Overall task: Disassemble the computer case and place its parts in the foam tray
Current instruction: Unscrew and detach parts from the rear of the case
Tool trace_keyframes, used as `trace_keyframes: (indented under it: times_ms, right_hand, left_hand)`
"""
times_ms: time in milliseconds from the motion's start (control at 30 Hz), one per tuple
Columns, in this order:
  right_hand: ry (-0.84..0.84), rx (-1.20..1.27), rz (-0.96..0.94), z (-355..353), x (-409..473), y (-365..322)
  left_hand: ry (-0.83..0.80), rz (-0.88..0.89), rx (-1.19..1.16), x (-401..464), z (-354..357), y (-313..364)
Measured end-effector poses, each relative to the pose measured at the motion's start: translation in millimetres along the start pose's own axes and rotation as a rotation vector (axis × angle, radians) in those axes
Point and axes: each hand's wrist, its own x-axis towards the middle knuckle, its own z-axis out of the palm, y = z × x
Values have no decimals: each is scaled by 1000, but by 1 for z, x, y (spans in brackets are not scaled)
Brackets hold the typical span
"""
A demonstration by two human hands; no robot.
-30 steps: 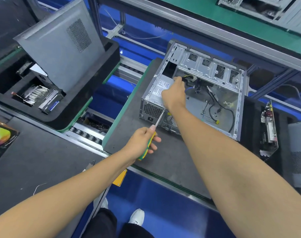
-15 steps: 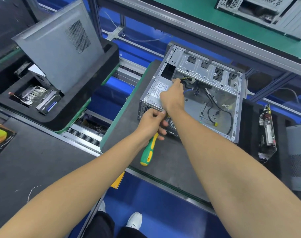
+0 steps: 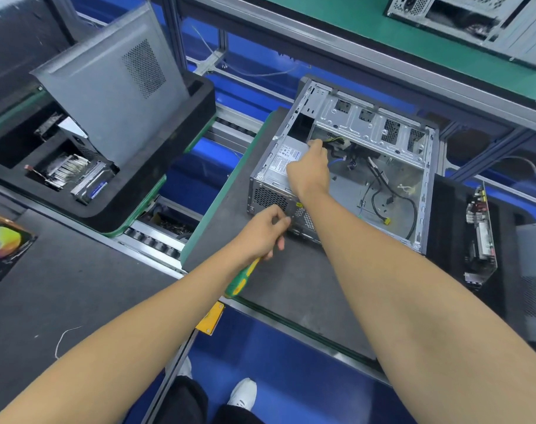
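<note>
An open grey computer case (image 3: pixel 380 133) lies on its side on a dark pallet (image 3: pixel 291 289). My right hand (image 3: pixel 308 171) reaches inside and grips the far edge of the silver power supply (image 3: pixel 283 162) at the case's left end. My left hand (image 3: pixel 262 232) holds a green and yellow screwdriver (image 3: pixel 240 278), its handle pointing back along my forearm, while thumb and fingertip pinch at the rear panel of the case; what they pinch is hidden. Loose black cables (image 3: pixel 392 197) lie on the case floor.
A black foam tray (image 3: pixel 169 185) at the left holds a grey side panel (image 3: pixel 113 84), a drive and other parts. Another foam tray (image 3: pixel 444 228) at the right holds a circuit board (image 3: pixel 479 237). Roller conveyor (image 3: pixel 156 240) between pallets. A second case (image 3: pixel 468 16) sits on the upper shelf.
My left hand turned the screwdriver round so its handle trails backward, then moved up to the rear panel of the case. My right hand stayed on the power supply.
</note>
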Motion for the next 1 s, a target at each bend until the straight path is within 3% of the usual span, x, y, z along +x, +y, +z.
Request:
trace_keyframes:
  times_ms: [133, 300, 467, 633, 700, 833, 1000]
  right_hand:
    - [-7, 10, 8, 0, 1, 0]
    - [-13, 20, 2, -2, 1, 1]
    - [-15, 22, 3, -3, 0, 0]
    - [-10, 11, 11, -3, 0, -1]
    - [-8, 13, 19, -3, 0, -2]
    - [-8, 14, 20, -2, -1, -2]
    - [-3, 16, 12, -2, -2, -3]
  left_hand:
    - [-117, 97, 974, -2, -4, -31]
    - [-189, 83, 1224, 7, 2, -41]
    - [-126, -2, 1064, 17, -7, -45]
    - [-128, -49, 661, 17, -31, -54]
    - [-71, 7, 496, 14, -37, -56]
    - [190, 153, 138, 8, -45, -46]
    - [448, 399, -49, 2, -45, -23]
